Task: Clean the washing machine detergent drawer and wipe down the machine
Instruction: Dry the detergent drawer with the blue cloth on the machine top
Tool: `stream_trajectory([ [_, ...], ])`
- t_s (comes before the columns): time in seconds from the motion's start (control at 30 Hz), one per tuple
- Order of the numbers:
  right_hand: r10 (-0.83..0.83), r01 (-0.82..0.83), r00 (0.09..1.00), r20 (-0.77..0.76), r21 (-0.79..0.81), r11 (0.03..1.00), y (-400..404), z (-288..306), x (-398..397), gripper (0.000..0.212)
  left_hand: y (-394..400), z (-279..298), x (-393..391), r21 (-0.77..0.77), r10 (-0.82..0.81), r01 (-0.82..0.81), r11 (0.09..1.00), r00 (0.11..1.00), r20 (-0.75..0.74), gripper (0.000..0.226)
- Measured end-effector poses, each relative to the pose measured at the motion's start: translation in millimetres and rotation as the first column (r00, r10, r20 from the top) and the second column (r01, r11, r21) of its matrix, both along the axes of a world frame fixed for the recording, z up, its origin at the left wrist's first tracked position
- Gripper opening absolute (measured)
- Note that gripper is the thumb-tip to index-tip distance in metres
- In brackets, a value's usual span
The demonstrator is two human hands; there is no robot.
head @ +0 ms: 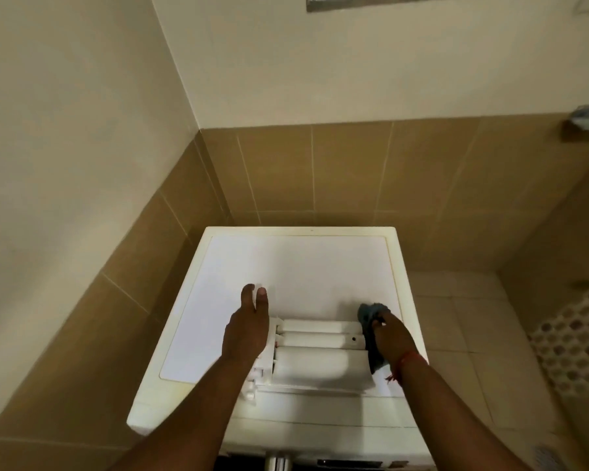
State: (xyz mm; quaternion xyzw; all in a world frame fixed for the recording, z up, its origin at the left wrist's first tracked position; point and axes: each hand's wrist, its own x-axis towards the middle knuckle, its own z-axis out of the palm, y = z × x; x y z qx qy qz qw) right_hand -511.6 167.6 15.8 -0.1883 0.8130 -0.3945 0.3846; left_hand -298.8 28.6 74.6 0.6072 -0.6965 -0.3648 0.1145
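The white washing machine [296, 266] stands in a tiled corner, seen from above. The white detergent drawer [317, 355], taken out, lies sideways on the front part of the machine's top. My left hand [247, 326] hovers at the drawer's left end, fingers stretched forward and close together, holding nothing. My right hand [391, 338] is at the drawer's right end, closed on a blue-grey cloth [371, 331] that hangs against that end. A red thread is tied around my right wrist.
Beige tiled walls close in on the machine at the left and behind. The tiled floor [456, 317] lies to the right, with a white perforated basket [572, 338] at the right edge. A metal fitting [583, 125] sticks out of the wall at upper right.
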Motion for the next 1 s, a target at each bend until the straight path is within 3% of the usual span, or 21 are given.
stream_trajectory([
  [0.13,-0.305,0.346,0.918,0.254,-0.136,0.928,5.5,12.4,5.9,0.027,-0.4,16.2,9.5,-0.168,-0.055,0.023,0.986,0.98,-0.193,0.036],
  [0.27,-0.451,0.55,0.819,0.355,-0.257,0.795,-1.3,33.3,9.8,0.028,-2.7,36.0,10.9,-0.246,-0.031,-0.081,0.966,0.906,-0.422,0.022],
  [0.4,-0.471,0.58,0.806,0.358,-0.322,0.748,-7.6,42.2,20.6,0.021,-2.6,40.9,24.9,-0.171,0.077,-0.209,0.963,0.819,-0.568,0.027],
  [0.5,-0.458,0.587,0.8,0.386,-0.349,0.731,-6.5,29.8,33.2,0.031,3.2,30.2,40.5,-0.129,0.082,-0.207,0.97,0.777,-0.625,0.023],
  [0.63,-0.437,0.63,0.762,0.478,-0.391,0.67,-1.7,31.7,52.7,0.027,3.1,16.7,49.7,-0.108,0.063,-0.164,0.98,0.782,-0.62,0.016],
  [0.77,-0.633,0.684,0.728,0.263,-0.323,0.654,0.3,40.9,60.6,0.026,-4.4,16.2,53.7,-0.085,0.039,-0.114,0.99,0.793,-0.608,0.013],
  [0.87,-0.709,0.669,0.698,0.102,-0.448,0.593,-4.1,65.3,72.3,0.022,-16.3,23.3,51.7,-0.121,0.0,-0.08,0.989,0.835,-0.551,0.023],
  [0.9,-0.669,0.614,0.735,0.105,-0.52,0.593,-11.5,75.9,81.0,0.022,-22.3,25.9,49.0,-0.173,-0.036,-0.058,0.983,0.87,-0.492,0.027],
  [0.93,-0.605,0.491,0.796,-0.005,-0.579,0.651,-22.0,81.6,89.9,0.021,-29.7,26.8,45.1,-0.227,-0.077,-0.021,0.974,0.907,-0.414,0.033],
  [0.97,-0.493,0.286,0.841,-0.223,-0.591,0.754,-34.5,85.8,101.2,0.022,-36.2,27.3,40.1,-0.266,-0.117,0.027,0.964,0.938,-0.327,0.039],
  [1.0,-0.328,0.055,0.826,-0.459,-0.513,0.857,-46.4,83.4,111.9,0.025,-42.2,26.7,34.1,-0.275,-0.149,0.08,0.958,0.959,-0.24,0.045],
])
